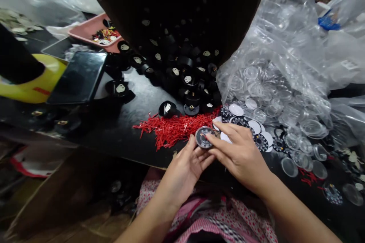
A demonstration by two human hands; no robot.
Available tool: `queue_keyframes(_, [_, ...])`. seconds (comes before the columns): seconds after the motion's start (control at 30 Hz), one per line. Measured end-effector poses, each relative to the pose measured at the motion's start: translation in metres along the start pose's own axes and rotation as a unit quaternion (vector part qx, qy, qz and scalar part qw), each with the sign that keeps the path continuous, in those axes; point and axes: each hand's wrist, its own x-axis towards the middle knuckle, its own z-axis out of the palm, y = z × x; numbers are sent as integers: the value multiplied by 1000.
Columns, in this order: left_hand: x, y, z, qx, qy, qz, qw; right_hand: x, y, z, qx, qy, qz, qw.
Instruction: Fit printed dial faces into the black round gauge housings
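A small round dial gauge point(203, 141) with a black face, pale markings and a clear rim is held between the thumb and fingers of my left hand point(185, 169). My right hand point(241, 152) reaches in from the right, its fingertips on the gauge's face and right edge. A bit of red shows by one fingertip; whether it is a pointer, I cannot tell. Just behind the gauge lies a heap of thin red pointers point(173, 127). Printed black dial discs point(261, 142) and white discs point(236, 109) lie beyond my right hand.
Black round housings point(188, 79) pile up at the back from a large dark container. Clear round covers point(265, 87) spill from a plastic bag point(285, 41) on the right. A phone point(80, 78), yellow tape roll point(48, 78) and pink tray point(88, 26) occupy the left.
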Motion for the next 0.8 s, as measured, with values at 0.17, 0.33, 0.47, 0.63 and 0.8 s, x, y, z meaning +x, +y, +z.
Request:
queue_keyframes(0.17, [-4, -5, -3, 118, -13, 104, 987, 5, -10, -2, 98, 24, 62, 993])
queue_keyframes(0.33, [-17, -11, -2, 259, -42, 146, 954, 19, -13, -1, 142, -9, 184, 973])
queue_keyframes(0.47, [-23, -13, -4, 308, -71, 162, 935, 19, -19, 6, 110, -5, 165, 980])
queue_keyframes(0.63, [-24, -10, -4, 345, -52, 179, 920, 22, -26, 16, 137, 49, 143, 979])
queue_keyframes(0.8, [-47, 7, -39, 405, -19, 130, 905, 25, -25, 20, 258, -40, 131, 956])
